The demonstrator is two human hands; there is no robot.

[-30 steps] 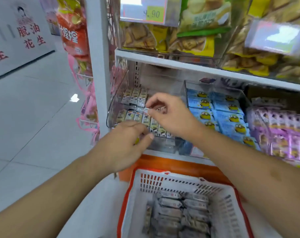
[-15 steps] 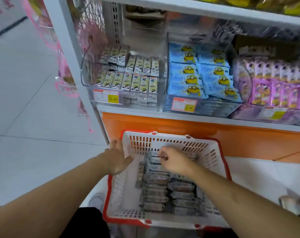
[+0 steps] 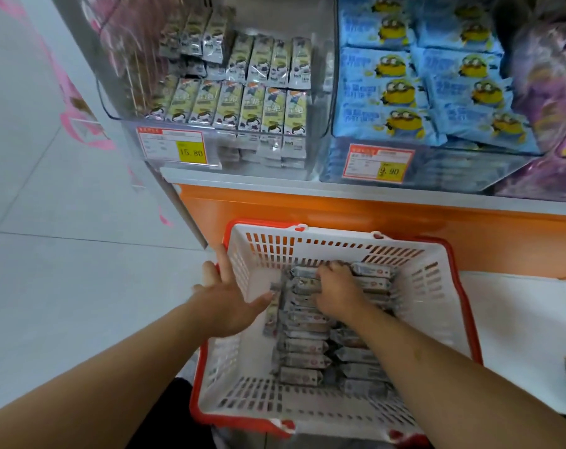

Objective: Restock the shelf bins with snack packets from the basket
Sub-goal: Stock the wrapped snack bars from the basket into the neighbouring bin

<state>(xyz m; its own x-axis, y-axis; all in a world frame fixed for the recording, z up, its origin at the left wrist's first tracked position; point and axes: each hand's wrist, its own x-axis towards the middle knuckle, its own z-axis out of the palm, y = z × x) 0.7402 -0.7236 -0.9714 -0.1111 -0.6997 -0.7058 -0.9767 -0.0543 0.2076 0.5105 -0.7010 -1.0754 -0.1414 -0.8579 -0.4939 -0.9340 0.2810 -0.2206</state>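
Observation:
A white basket with a red rim (image 3: 437, 286) stands below the shelf and holds several grey snack packets (image 3: 302, 346) in rows. My right hand (image 3: 338, 290) is down inside it, fingers curled over the packets at the far end. My left hand (image 3: 226, 296) holds the basket's left wall, thumb inside and fingers outside. Above, a clear shelf bin (image 3: 315, 92) at the left holds rows of the same kind of small packets (image 3: 249, 105), standing upright.
A second clear bin (image 3: 437, 163) to the right holds blue packets with yellow cartoon figures. Purple packets (image 3: 547, 92) fill the far right. An orange panel (image 3: 340, 215) runs under the shelf edge. Tiled floor lies to the left.
Both hands left the shelf bin and came down to the basket. My right hand has gone deeper among the packets; my left hand now holds the basket's left wall. The view tilted down.

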